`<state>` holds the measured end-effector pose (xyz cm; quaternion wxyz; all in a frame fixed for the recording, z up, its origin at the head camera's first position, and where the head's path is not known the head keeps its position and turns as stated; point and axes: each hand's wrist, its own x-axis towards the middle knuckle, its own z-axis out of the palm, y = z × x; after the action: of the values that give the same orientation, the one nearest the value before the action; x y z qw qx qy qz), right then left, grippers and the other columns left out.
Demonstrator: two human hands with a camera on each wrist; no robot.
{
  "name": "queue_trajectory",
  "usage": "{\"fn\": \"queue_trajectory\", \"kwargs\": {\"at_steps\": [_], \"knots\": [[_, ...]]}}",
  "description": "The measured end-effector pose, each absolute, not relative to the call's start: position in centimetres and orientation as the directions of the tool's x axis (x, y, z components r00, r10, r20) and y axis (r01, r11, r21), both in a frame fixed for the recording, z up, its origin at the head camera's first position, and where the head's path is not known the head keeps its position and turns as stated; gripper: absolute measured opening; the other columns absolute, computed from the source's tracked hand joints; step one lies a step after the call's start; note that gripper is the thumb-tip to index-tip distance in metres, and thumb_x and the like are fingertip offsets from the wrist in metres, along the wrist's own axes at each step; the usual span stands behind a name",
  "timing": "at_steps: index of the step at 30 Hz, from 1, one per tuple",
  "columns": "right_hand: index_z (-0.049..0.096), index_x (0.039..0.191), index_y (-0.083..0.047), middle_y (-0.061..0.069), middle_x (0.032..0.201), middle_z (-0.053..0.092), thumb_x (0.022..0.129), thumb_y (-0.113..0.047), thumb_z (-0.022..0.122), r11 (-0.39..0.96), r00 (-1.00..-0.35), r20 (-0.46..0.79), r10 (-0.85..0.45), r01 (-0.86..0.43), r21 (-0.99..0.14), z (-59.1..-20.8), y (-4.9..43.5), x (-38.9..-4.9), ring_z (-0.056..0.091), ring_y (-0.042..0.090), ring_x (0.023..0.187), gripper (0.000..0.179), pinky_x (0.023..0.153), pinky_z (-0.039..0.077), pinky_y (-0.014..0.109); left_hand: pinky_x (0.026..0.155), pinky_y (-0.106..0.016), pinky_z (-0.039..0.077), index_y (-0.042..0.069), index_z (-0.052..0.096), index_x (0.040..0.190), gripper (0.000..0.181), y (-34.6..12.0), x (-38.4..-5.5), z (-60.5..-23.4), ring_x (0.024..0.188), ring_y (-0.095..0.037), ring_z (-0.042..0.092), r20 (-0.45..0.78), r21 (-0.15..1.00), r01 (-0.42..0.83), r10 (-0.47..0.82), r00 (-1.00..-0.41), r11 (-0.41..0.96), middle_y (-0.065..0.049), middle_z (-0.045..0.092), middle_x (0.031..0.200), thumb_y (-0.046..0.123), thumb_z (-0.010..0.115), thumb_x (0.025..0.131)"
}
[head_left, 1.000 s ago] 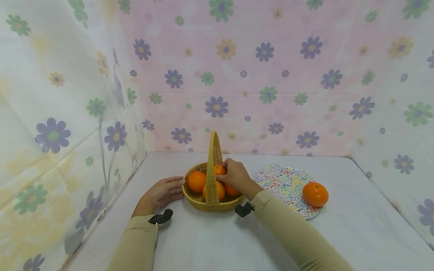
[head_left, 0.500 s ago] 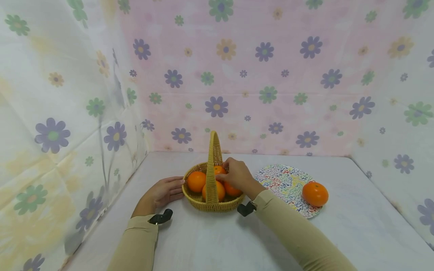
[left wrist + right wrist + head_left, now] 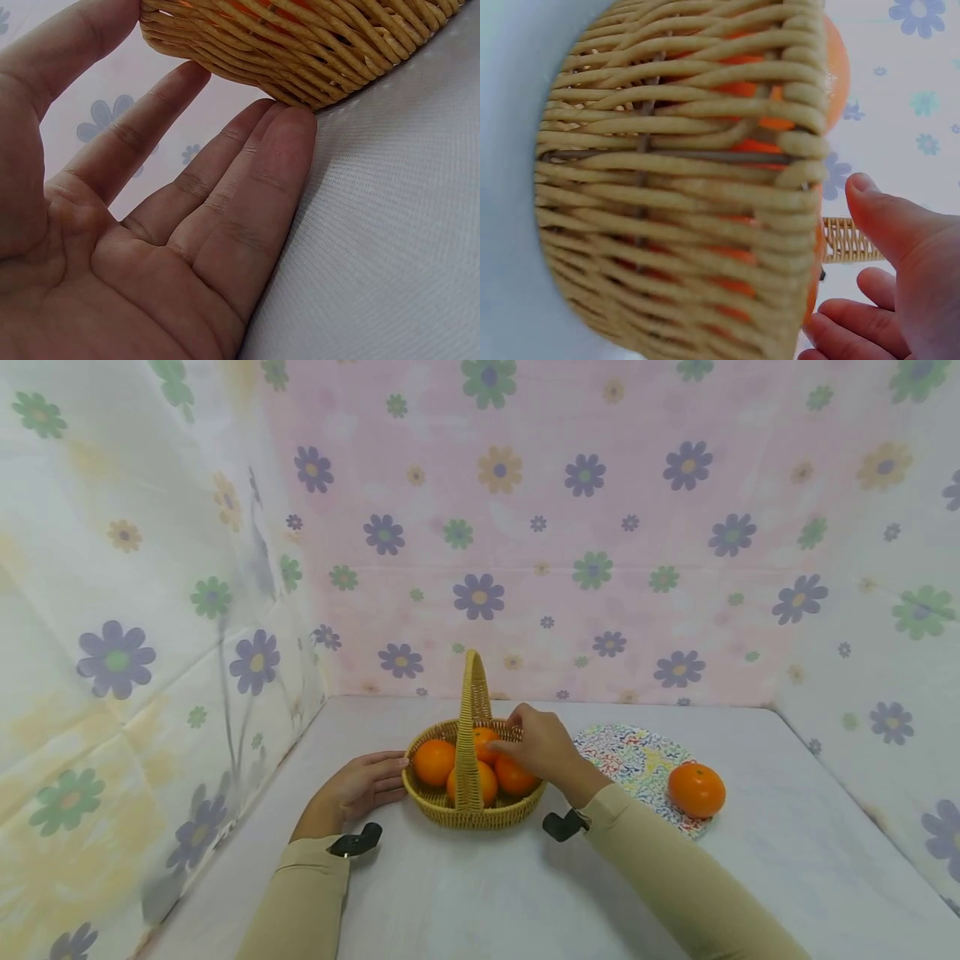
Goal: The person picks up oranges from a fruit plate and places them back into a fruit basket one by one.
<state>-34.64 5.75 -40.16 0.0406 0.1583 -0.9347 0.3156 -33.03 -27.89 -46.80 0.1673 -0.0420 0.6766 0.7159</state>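
A yellow wicker basket [image 3: 487, 817] with a tall arched handle stands on the table, holding several oranges [image 3: 434, 763]. My left hand [image 3: 363, 787] is at its left side with fairly straight fingers; in the left wrist view, fingertips [image 3: 289, 139] touch the woven wall [image 3: 300, 67] low down and the thumb is up by the rim. Over the basket's right end is my right hand [image 3: 551, 746], thumb and fingers parted and nothing held between them. Just below it lies the right-hand orange [image 3: 516, 777]. In the right wrist view, the right hand [image 3: 900, 277] is just beyond the basket rim.
To the right lies a round plate [image 3: 618, 756] with a multicoloured squiggle pattern, and one orange [image 3: 697, 790] sits on its right edge. Flowered cloth walls [image 3: 540, 552] surround the white table [image 3: 450, 893] at the back and both sides.
My right hand has drawn back a little to the right and its fingers have come away from the oranges, showing more of the right-hand one. The left hand and basket have stayed put.
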Motion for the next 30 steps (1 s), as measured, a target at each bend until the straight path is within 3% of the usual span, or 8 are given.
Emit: {"fn": "queue_trajectory", "kwargs": {"at_steps": [9, 15, 18, 22, 25, 28, 30], "knots": [[0.062, 0.122, -0.011, 0.005, 0.102, 0.074, 0.087, -0.048, 0.082, 0.786, -0.932, 0.234, -0.278, -0.361, -0.502, -40.0, 7.6, -32.9, 0.061, 0.018, 0.079, 0.055, 0.074, 0.059, 0.030, 0.098, -0.041, 0.060, 0.001, 0.047, 0.151, 0.066, -27.7, -33.2, -46.8, 0.110, -0.020, 0.072, -0.287, 0.955, -0.296, 0.178, -0.941, -0.030, -0.007, 0.072, 0.125, 0.026, 0.076, 0.096], [0.063, 0.121, -0.009, 0.008, 0.088, 0.068, 0.086, -0.046, 0.084, 0.750, -0.920, 0.284, -0.269, -0.385, -0.537, -39.8, 8.8, -31.6, 0.050, 0.021, 0.069, 0.055, 0.061, 0.045, 0.033, 0.100, -0.041, 0.059, -0.001, 0.043, 0.152, 0.067, -27.8, -33.0, -46.7, 0.111, -0.019, 0.071, -0.273, 0.958, -0.285, 0.202, -0.940, -0.032, -0.005, 0.072, 0.124, 0.025, 0.073, 0.099], [0.064, 0.120, -0.010, 0.008, 0.104, 0.073, 0.085, -0.046, 0.084, 0.746, -0.914, 0.313, -0.258, -0.395, -0.537, -39.7, 9.4, -31.1, 0.057, 0.022, 0.078, 0.054, 0.073, 0.056, 0.039, 0.102, -0.042, 0.058, -0.002, 0.042, 0.153, 0.067, -28.0, -33.0, -46.8, 0.112, -0.019, 0.071, -0.263, 0.961, -0.275, 0.217, -0.940, -0.028, -0.003, 0.072, 0.123, 0.026, 0.071, 0.100], [0.064, 0.121, -0.012, 0.009, 0.130, 0.072, 0.085, -0.047, 0.085, 0.759, -0.911, 0.332, -0.247, -0.394, -0.518, -39.6, 10.4, -30.3, 0.065, 0.025, 0.086, 0.054, 0.088, 0.061, 0.047, 0.103, -0.042, 0.057, -0.002, 0.041, 0.153, 0.068, -28.1, -33.0, -46.9, 0.112, -0.018, 0.070, -0.261, 0.961, -0.274, 0.221, -0.940, -0.030, -0.003, 0.072, 0.124, 0.026, 0.072, 0.099], [0.064, 0.126, -0.012, 0.009, 0.137, 0.068, 0.085, -0.046, 0.085, 0.763, -0.906, 0.347, -0.242, -0.398, -0.508, -39.6, 11.4, -29.7, 0.070, 0.030, 0.097, 0.057, 0.092, 0.060, 0.049, 0.101, -0.041, 0.058, -0.002, 0.042, 0.153, 0.067, -28.1, -33.0, -47.0, 0.112, -0.019, 0.071, -0.262, 0.961, -0.275, 0.218, -0.940, -0.031, -0.004, 0.072, 0.124, 0.026, 0.072, 0.099], [0.063, 0.131, -0.012, 0.009, 0.141, 0.066, 0.085, -0.045, 0.085, 0.774, -0.904, 0.362, -0.227, -0.393, -0.496, -39.5, 12.6, -29.1, 0.066, 0.035, 0.122, 0.061, 0.102, 0.056, 0.053, 0.100, -0.041, 0.059, -0.001, 0.044, 0.152, 0.067, -28.0, -33.1, -47.0, 0.112, -0.019, 0.071, -0.260, 0.962, -0.272, 0.214, -0.942, -0.027, -0.004, 0.072, 0.125, 0.026, 0.073, 0.099], [0.062, 0.134, -0.012, 0.009, 0.142, 0.065, 0.086, -0.045, 0.085, 0.784, -0.906, 0.365, -0.216, -0.383, -0.488, -39.6, 13.4, -28.8, 0.065, 0.036, 0.124, 0.063, 0.102, 0.056, 0.054, 0.100, -0.041, 0.059, -0.001, 0.045, 0.151, 0.066, -27.9, -33.0, -46.9, 0.112, -0.019, 0.071, -0.261, 0.962, -0.273, 0.211, -0.942, -0.030, -0.004, 0.072, 0.125, 0.026, 0.073, 0.098]]}}
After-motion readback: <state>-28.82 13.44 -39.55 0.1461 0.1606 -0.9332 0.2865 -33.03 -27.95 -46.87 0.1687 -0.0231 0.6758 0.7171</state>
